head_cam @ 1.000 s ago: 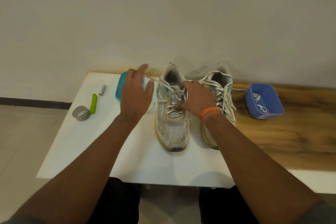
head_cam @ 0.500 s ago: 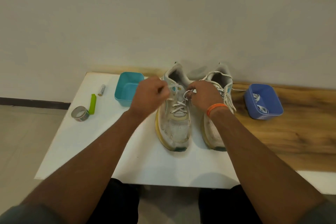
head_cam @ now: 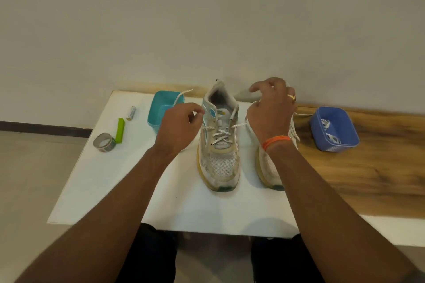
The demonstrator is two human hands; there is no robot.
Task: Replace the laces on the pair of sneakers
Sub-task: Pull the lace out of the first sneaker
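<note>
White tabletop (head_cam: 110,190) holds two worn white sneakers (head_cam: 219,156) near its back edge. Left hand (head_cam: 177,128) pinches one white lace (head_cam: 181,96); right hand (head_cam: 271,112) pinches the other end, fingers spread. Two tubs: teal (head_cam: 158,108), blue (head_cam: 333,131).

On the white bench (head_cam: 110,181) two worn white sneakers stand side by side, toes toward the near edge: the left sneaker (head_cam: 218,145) is laced only over its lower eyelets, and the right sneaker (head_cam: 271,163) is mostly hidden behind the right hand (head_cam: 270,117). The left hand (head_cam: 179,126) pinches one end of the white lace (head_cam: 220,134), its tip reaching up over the teal bin (head_cam: 161,108), while the right hand, fingers partly spread, seems to hold the other end. At far left lie a tape roll (head_cam: 104,142), a green clip (head_cam: 120,130) and a battery (head_cam: 131,113); at right a blue bin (head_cam: 333,128) holds white laces.
</note>
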